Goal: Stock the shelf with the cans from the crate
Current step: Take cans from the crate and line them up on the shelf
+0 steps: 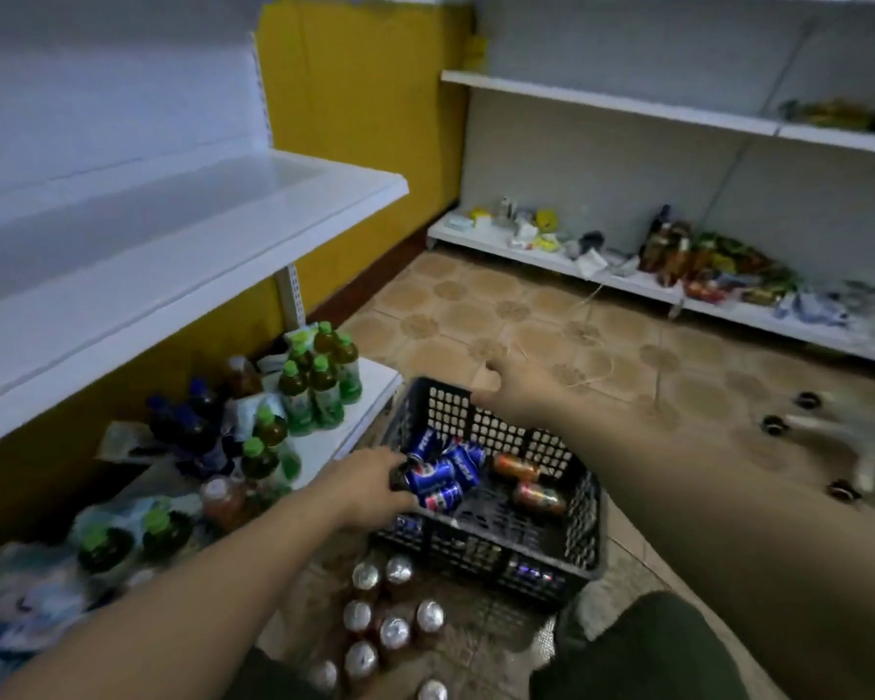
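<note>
left hand (370,485), right hand (514,391): bare | forearms (198,598): bare | legs: dark olive fabric (642,649)

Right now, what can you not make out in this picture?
Head view:
- Left hand fingertips: hidden among the blue cans in the crate; grip unclear.
- Right hand fingers: hidden behind the hand itself, at the crate rim.
- Goods on the far shelf: blurred, too small.
- Silver-topped cans: some cut off by bottom edge.

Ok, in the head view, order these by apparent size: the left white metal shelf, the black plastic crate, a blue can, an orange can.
1. White metal shelf
2. Black plastic crate
3. Blue can and orange can look alike, unranked.
</note>
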A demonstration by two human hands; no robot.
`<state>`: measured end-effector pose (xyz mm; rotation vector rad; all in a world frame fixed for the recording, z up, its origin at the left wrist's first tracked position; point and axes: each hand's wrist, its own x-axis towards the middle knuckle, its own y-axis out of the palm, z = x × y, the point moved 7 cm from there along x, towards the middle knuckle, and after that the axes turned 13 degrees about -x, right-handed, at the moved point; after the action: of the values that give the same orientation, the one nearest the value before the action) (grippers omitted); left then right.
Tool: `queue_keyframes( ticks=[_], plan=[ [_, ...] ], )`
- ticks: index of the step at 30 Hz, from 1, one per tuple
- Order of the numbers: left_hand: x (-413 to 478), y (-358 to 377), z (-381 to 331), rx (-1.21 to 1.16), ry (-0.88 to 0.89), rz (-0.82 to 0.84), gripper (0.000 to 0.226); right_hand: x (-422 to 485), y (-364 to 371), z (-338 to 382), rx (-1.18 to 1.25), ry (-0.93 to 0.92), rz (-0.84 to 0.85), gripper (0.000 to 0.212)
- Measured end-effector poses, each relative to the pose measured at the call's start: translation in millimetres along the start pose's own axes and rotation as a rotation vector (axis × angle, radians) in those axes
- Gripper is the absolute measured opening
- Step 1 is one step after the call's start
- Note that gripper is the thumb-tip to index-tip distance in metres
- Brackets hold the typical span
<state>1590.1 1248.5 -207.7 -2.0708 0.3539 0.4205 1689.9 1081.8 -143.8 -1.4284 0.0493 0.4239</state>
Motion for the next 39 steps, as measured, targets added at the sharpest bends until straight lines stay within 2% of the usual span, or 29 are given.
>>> queue_keyframes(
  ticks=[3, 5, 7, 11, 17, 24, 26, 28, 31, 34, 37, 39],
  plan=[
    [45, 35, -3, 0.003, -0.023, 0.085, 0.073, 21, 39, -53, 0.054, 0.096, 0.098, 0.061],
    [76, 57, 1, 0.012, -0.033, 0.143, 0.075, 37, 66, -81, 0.086, 0.145, 0.163, 0.063],
    [104, 75, 8, 0.049, -0.047, 0.203, 0.075, 53, 91, -102, 0.103, 0.182, 0.208, 0.066],
    [160, 101, 30, 0.097, -0.075, 0.245, 0.072, 94, 147, -128, 0.143, 0.228, 0.284, 0.060],
    [239, 133, 78, 0.186, -0.098, 0.220, 0.075, 159, 242, -133, 0.232, 0.229, 0.412, 0.057],
    [294, 188, 133, 0.316, -0.021, 0.331, 0.077, 214, 364, -110, 0.242, 0.161, 0.611, 0.063],
    [298, 198, 142, 0.320, -0.010, 0.320, 0.081, 222, 397, -105, 0.222, 0.147, 0.678, 0.068],
    [301, 201, 146, 0.328, 0.029, 0.219, 0.086, 229, 427, -101, 0.227, 0.154, 0.735, 0.072],
    [301, 203, 149, 0.330, 0.121, 0.050, 0.073, 232, 462, -98, 0.227, 0.183, 0.799, 0.078],
    [302, 204, 152, 0.298, 0.174, -0.019, 0.071, 231, 477, -99, 0.150, 0.178, 0.770, 0.079],
    [304, 205, 151, 0.293, 0.114, 0.090, 0.086, 232, 460, -97, 0.151, 0.137, 0.630, 0.077],
    [305, 206, 153, 0.303, 0.077, 0.172, 0.085, 229, 435, -95, 0.212, 0.121, 0.524, 0.073]
  ],
)
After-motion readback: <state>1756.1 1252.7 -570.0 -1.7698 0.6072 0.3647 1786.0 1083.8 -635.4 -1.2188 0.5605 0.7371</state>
